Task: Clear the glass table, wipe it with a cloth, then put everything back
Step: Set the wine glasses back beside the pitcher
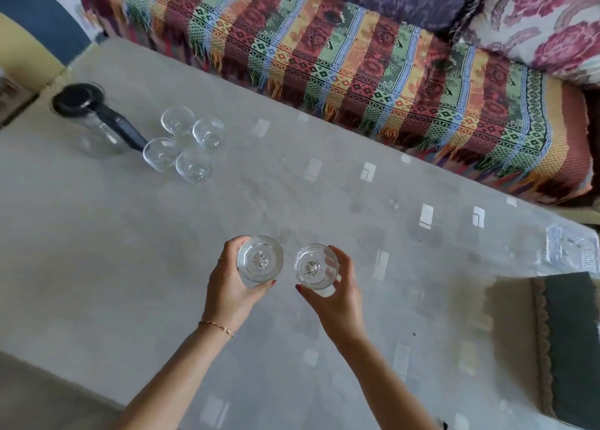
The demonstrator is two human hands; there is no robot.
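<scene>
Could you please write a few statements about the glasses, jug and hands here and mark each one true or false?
1. Each hand holds a glass: left hand grips one glass, right hand grips another glass. True.
2. Six glasses stand grouped by the jug. False: four glasses stand there.
3. The jug has a black lid and handle. True.
4. The jug lies tipped over on the sofa. False: it stands on the table.

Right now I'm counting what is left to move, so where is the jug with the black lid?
The jug stands at the far left of the glass table in the head view, just left of a cluster of four glasses.
</scene>
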